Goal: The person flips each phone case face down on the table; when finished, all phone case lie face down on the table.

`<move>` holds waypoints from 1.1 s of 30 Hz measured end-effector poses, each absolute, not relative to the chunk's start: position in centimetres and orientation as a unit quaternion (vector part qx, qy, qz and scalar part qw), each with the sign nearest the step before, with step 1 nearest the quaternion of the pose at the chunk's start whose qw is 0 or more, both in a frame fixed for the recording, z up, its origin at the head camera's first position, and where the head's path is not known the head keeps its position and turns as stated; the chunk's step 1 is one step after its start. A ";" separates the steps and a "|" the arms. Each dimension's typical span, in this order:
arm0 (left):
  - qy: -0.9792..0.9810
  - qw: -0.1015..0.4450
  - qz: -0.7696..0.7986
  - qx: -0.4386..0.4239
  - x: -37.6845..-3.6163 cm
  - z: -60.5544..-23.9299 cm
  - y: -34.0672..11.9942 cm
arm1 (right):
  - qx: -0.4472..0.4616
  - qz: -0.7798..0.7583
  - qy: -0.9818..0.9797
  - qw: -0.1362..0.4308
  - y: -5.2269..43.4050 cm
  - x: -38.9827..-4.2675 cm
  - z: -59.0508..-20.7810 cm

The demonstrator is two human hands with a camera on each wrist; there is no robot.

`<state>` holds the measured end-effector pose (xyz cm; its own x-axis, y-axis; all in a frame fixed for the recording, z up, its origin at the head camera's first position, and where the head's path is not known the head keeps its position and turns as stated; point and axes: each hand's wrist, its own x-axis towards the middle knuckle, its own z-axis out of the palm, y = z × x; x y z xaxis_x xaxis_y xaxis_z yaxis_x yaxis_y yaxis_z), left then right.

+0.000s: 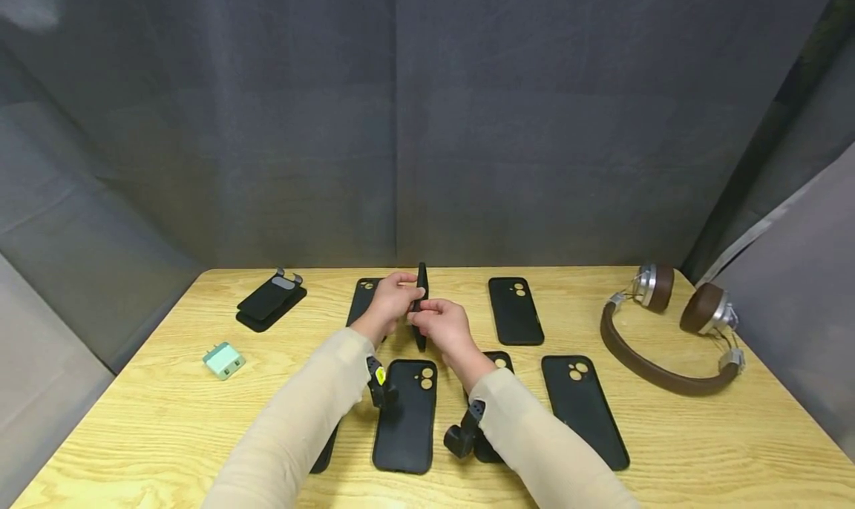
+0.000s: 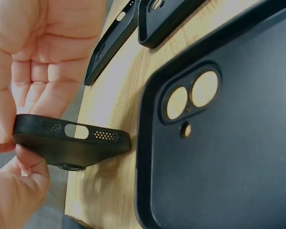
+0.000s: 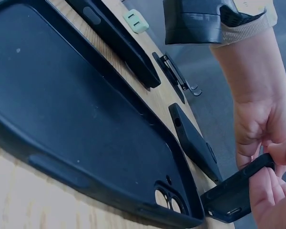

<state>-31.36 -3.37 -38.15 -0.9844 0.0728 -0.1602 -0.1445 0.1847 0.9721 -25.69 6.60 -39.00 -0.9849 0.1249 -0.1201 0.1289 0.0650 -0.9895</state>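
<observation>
Your left hand (image 1: 390,298) and right hand (image 1: 442,322) both pinch 1 black phone case (image 1: 421,301), held on edge above the table (image 1: 167,390) between the flat cases. Keep your thumbs on its rims so it cannot twist.

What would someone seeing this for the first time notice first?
Probably both hands, left hand and right hand, meeting mid-table to hold one black phone case on its edge. Around them more black cases lie flat on the wooden table, and brown headphones sit at the right.
</observation>
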 end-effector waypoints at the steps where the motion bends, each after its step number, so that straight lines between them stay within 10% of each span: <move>1: 0.767 0.084 0.636 -0.024 -31.4 -38.1 -3.3 | 0.087 -0.678 0.730 0.000 6.6 -25.7 -39.0; 33: 0.722 0.117 0.682 -0.020 -31.4 -39.8 -4.3 | 0.082 -0.715 0.693 -0.042 7.7 -25.8 -36.9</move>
